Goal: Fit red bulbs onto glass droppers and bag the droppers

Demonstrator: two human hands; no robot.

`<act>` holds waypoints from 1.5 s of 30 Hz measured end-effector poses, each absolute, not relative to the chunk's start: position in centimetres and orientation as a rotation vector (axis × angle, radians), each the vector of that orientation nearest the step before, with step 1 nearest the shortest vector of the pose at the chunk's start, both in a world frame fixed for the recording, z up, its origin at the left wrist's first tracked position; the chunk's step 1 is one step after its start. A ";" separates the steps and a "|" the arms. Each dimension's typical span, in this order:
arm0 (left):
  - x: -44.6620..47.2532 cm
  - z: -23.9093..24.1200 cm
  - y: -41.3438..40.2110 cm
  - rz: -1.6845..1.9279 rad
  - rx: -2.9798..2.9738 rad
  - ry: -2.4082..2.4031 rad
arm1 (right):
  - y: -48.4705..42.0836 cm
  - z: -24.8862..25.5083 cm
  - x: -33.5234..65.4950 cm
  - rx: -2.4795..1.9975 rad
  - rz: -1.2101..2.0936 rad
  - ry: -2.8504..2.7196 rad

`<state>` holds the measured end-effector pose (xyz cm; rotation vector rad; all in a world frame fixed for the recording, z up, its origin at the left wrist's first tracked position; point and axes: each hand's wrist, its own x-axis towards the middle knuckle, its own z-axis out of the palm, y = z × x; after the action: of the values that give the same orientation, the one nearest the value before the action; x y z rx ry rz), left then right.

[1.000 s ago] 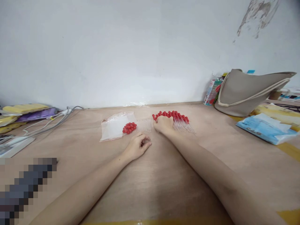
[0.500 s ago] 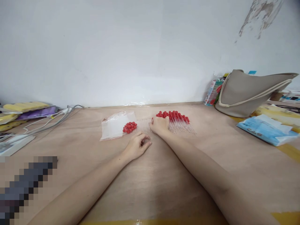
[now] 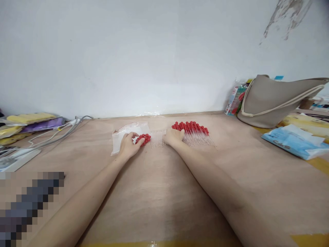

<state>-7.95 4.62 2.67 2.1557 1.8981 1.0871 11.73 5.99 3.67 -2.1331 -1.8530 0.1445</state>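
Left hand newly at bulbs (contact unclear)

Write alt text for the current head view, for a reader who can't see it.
A person's open left hand is at a pile of small red bulb-shaped caps; the right hand, any grip hidden, is at the right end of a row of thin clear tubes. Farther right, red-topped clear tubes lie side by side on the light-brown tabletop.
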 end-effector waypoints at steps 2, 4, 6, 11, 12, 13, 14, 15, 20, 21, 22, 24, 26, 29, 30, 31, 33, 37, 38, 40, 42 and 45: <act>-7.6 2.7 4.6 1.082 2.139 1.893 | 5.6 3.7 11.8 -2.101 0.116 -1.856; -7.2 2.8 4.6 1.062 2.094 1.907 | 5.0 3.7 12.1 -2.066 0.076 -1.859; -6.9 3.0 4.6 1.033 2.048 1.926 | 4.1 3.7 12.5 -2.041 0.027 -1.851; -7.0 2.6 5.1 1.071 2.034 1.945 | 0.8 2.4 14.6 -1.829 -0.197 -1.903; -7.1 2.5 5.2 1.091 2.036 1.937 | 0.0 1.9 15.2 -1.762 -0.218 -1.931; -7.1 2.4 5.3 1.111 2.038 1.928 | -0.8 1.5 15.9 -1.699 -0.244 -1.949; -7.2 2.3 5.3 1.135 2.036 1.922 | -1.5 1.1 16.6 -1.647 -0.270 -1.957; -7.2 2.3 5.3 1.167 2.032 1.917 | -2.2 0.7 17.4 -1.599 -0.289 -1.951; -6.8 3.0 4.4 1.517 2.033 1.821 | -4.7 -0.2 21.0 -1.365 -0.257 -1.986; -6.5 3.2 4.0 1.570 2.022 1.746 | -5.0 -0.2 21.5 -1.324 -0.249 -1.987; -6.0 3.3 3.4 1.587 2.010 1.642 | -5.1 -0.2 21.8 -1.287 -0.244 -1.990; -4.9 3.1 2.2 1.522 1.999 1.384 | -5.3 0.0 21.9 -1.231 -0.230 -2.007; -3.5 2.7 0.8 1.409 2.004 1.157 | -5.3 0.2 21.7 -1.201 -0.186 -2.031; -1.6 2.0 -0.9 1.219 1.962 0.931 | -5.2 0.4 21.3 -1.197 -0.113 -2.049; -1.2 1.9 -1.3 1.159 1.938 0.885 | -5.2 0.4 21.2 -1.204 -0.100 -2.055; -0.8 1.7 -1.7 1.107 1.923 0.859 | -5.1 0.4 21.1 -1.211 -0.094 -2.060; -0.4 1.5 -2.1 1.037 1.912 0.856 | -5.1 0.3 21.0 -1.220 -0.092 -2.074; -0.2 0.9 -2.0 1.014 1.885 0.898 | -5.1 0.4 20.7 -1.199 -0.106 -2.092; -0.2 0.7 -1.9 1.021 1.880 0.907 | -5.2 0.4 20.6 -1.193 -0.109 -2.100; -0.3 0.4 -1.7 1.032 1.890 0.921 | -5.3 0.6 20.4 -1.186 -0.112 -2.117; -0.3 0.3 -1.7 1.041 1.912 0.928 | -5.5 0.8 20.3 -1.179 -0.112 -2.132; -0.4 0.4 -1.7 1.038 1.966 0.940 | -5.5 0.8 20.3 -1.163 -0.103 -2.146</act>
<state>-0.40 -1.67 0.39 1.9665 0.9403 1.0385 20.27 -5.53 0.83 -1.1627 -2.1460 -0.1026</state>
